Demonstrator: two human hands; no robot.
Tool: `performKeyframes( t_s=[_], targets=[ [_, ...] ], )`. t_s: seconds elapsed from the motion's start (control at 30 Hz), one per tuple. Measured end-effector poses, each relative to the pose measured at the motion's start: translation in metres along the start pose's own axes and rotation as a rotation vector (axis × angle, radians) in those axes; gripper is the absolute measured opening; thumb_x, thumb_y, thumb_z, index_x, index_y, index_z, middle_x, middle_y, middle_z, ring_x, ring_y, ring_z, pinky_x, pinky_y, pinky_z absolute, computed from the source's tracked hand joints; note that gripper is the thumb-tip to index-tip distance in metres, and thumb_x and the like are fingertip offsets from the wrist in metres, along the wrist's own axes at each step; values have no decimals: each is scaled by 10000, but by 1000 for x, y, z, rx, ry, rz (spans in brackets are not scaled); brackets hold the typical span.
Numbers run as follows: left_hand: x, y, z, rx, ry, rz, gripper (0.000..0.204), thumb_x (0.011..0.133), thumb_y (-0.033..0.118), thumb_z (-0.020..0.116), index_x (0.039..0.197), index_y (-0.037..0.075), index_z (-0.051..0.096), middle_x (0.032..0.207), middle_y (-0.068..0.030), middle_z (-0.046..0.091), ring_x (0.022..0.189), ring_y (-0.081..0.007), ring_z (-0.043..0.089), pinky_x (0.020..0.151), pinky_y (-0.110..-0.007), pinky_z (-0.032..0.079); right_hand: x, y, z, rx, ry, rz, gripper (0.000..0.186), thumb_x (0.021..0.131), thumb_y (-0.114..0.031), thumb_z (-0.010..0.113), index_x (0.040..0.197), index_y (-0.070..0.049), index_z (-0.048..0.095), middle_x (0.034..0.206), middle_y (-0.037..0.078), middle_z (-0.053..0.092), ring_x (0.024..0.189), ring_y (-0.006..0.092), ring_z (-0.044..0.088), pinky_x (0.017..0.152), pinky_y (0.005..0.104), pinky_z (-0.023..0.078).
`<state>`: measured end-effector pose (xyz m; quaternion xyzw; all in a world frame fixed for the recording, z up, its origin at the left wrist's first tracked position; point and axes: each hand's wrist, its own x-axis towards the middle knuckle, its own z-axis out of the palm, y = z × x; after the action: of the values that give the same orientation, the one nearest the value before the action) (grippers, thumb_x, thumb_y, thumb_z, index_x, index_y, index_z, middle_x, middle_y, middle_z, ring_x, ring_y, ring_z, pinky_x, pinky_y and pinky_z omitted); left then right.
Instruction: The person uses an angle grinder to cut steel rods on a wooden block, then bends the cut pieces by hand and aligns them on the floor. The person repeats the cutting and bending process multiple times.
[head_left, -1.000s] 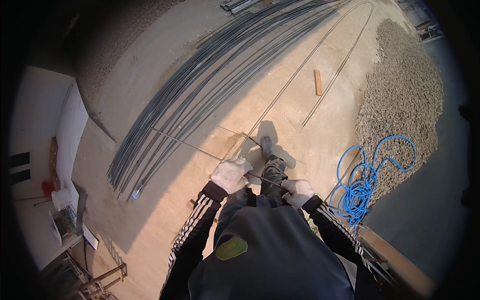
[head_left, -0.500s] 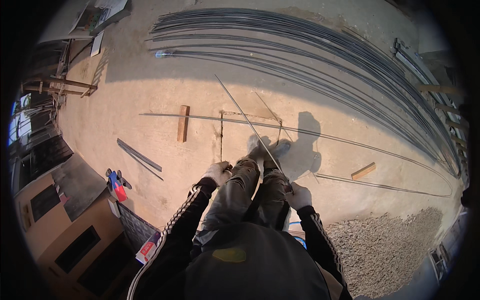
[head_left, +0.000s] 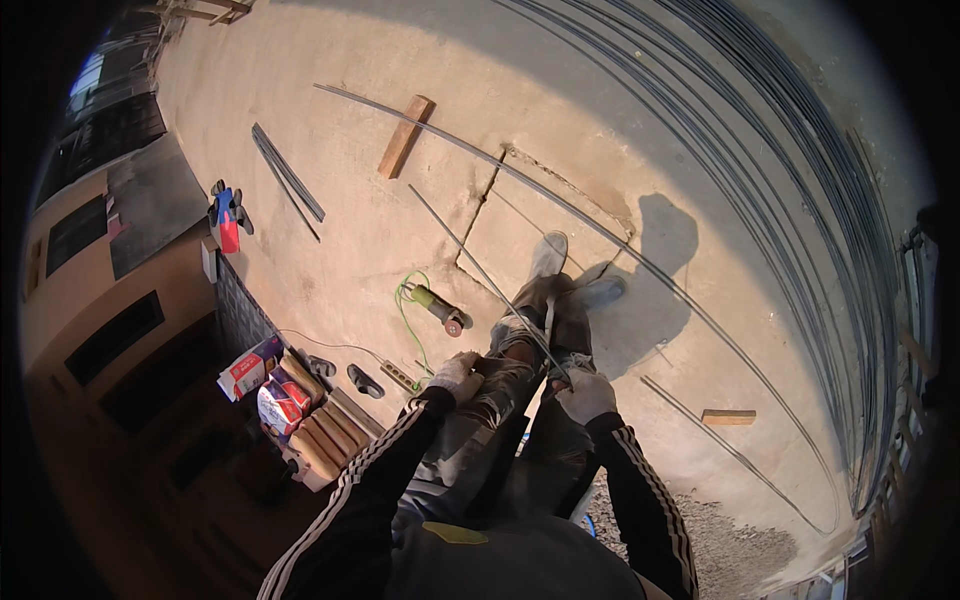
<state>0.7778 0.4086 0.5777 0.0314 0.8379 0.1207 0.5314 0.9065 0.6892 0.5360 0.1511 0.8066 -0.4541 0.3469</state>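
Observation:
My right hand [head_left: 588,398], in a pale glove, is closed around the lower end of a thin steel rebar rod [head_left: 470,258]. The rod slants up and left from it, past my knee and over the floor. In a matching glove, my left hand [head_left: 458,378] is beside my left knee with its fingers curled; what they hold, if anything, is hidden. Beyond that hand lies a green angle grinder [head_left: 437,308] with a reddish disc and a bright green cord. A longer bent rebar [head_left: 570,205] stretches across the floor beyond my shoes.
One wooden block [head_left: 406,138] is under the long rebar; another wooden block [head_left: 729,417] lies at right. Many rebars [head_left: 800,150] curve along the right. Short bars [head_left: 288,172], a power strip [head_left: 400,376], dark sandals [head_left: 364,381] and stacked bags [head_left: 325,435] are leftward. Gravel [head_left: 735,540] lies near right.
My view has swung left, bringing the grinder, power strip and stacked bags into sight. The rod stays in my right hand, and both hands remain near my knees.

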Motion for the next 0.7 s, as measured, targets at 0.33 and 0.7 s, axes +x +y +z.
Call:
performKeyframes(
  t_s=[0.33, 0.7],
  targets=[
    [-5, 15, 32, 30, 35, -198, 406, 796, 191, 671, 1168, 31, 643, 1149, -252, 685, 1121, -439, 647, 940, -492, 523, -27, 5, -4, -121, -82, 47, 244, 870, -343, 697, 886, -102, 665, 770, 156, 717, 750, 380, 712, 700, 520, 546],
    [-26, 2, 14, -203, -162, -128, 440, 809, 199, 630, 1191, 5, 725, 1127, -260, 733, 1091, -371, 706, 960, -437, 536, -65, 42, -15, -130, 46, 152, 262, 920, -341, 709, 861, -101, 624, 667, 159, 671, 675, 401, 688, 608, 534, 523]
  ],
)
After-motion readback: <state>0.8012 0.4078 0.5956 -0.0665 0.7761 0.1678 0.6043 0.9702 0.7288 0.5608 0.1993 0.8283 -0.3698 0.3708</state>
